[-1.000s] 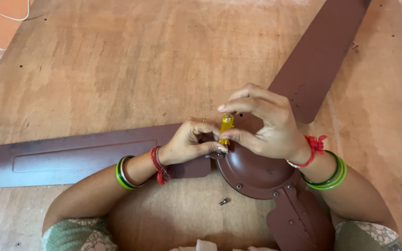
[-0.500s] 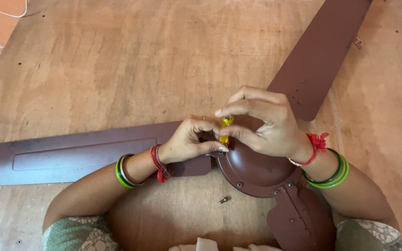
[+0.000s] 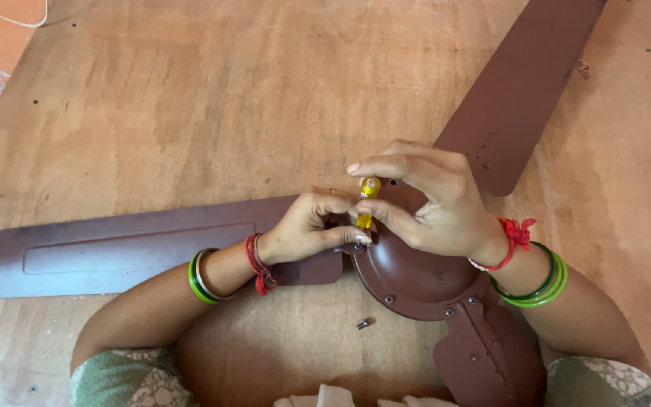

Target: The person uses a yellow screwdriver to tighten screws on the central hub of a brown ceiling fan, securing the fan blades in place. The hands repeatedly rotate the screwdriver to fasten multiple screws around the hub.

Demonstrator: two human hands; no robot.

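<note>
Screwdriver [image 3: 367, 202]: yellow handle, upright at the hub [image 3: 416, 275] rim where the left blade [image 3: 137, 245] joins. Right hand [image 3: 435, 203] pinches the handle top; left hand [image 3: 307, 226] closes round the shaft, probably steadying the tip, which is hidden. Loose screw [image 3: 362, 324] lies near on the table [image 3: 190, 98].

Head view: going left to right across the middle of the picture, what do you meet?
Left fan blade → green bangles on the left wrist → left hand → yellow screwdriver handle → right hand → red thread on the right wrist → bare wooden table.
</note>
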